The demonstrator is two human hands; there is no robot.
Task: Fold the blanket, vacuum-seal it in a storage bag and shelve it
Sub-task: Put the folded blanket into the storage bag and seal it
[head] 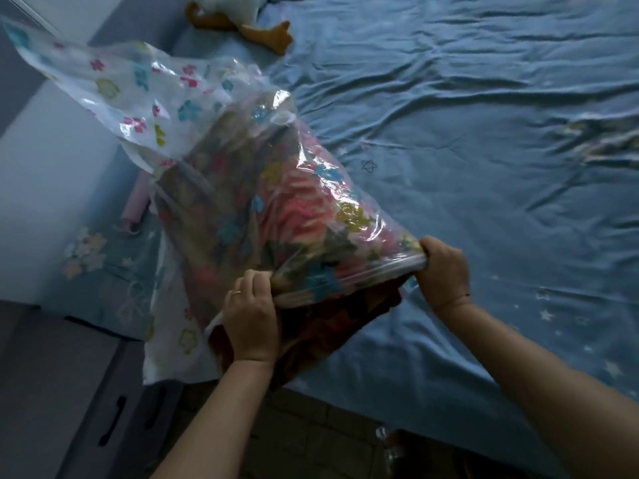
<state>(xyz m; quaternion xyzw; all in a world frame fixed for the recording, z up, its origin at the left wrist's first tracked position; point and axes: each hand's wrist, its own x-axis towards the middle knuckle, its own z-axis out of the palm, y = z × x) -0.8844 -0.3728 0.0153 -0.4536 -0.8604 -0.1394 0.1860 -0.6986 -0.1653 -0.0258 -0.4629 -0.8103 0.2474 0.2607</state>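
The flower-printed storage bag [221,108] is held slanted over the near edge of the bed [484,133]. Its near mouth edge is gripped at both ends: the plastic is pinched by the left grip [250,316] and clenched by the right grip [442,271], fingers curled round it. The blanket [321,326] is seen inside the bag, stretching away beyond both grips, with a dark end protruding between them. A plush toy [242,22] is seen at the bed's far side.

Your storage bag [262,188] sits on the left side of the bed [484,167], blanket [294,216] inside it. Your left hand [250,319] and right hand [441,271] grip its near edge. Plush toy [242,19] behind, small cylinder [136,205] to its left, cabinet [69,392] near-left of the bed.
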